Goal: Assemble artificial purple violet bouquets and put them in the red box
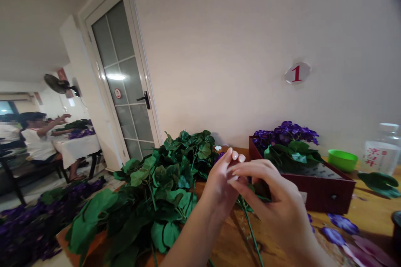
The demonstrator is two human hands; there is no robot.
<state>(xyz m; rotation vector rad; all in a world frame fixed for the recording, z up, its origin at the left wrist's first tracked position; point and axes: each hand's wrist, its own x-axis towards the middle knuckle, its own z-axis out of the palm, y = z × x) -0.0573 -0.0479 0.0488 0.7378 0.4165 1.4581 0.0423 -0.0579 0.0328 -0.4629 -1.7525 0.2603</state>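
Note:
My left hand (224,179) and my right hand (266,183) meet over the wooden table (233,242). The left fingers are curled upward, and the right thumb and fingers pinch together against them. What lies between the fingertips is too small to make out. Below the hands, a green stem (250,233) slants down toward the front edge of the view; its upper end is hidden behind them. A large pile of green artificial leaves (163,179) spreads beside my left forearm.
A dark red box (326,187) holds purple flowers (286,133) and leaves. To its right are a green bowl (342,160) and a clear bottle (380,152). Loose petals (333,235) lie at front right. More purple flowers (40,217) are at lower left; a person (37,142) sits beyond.

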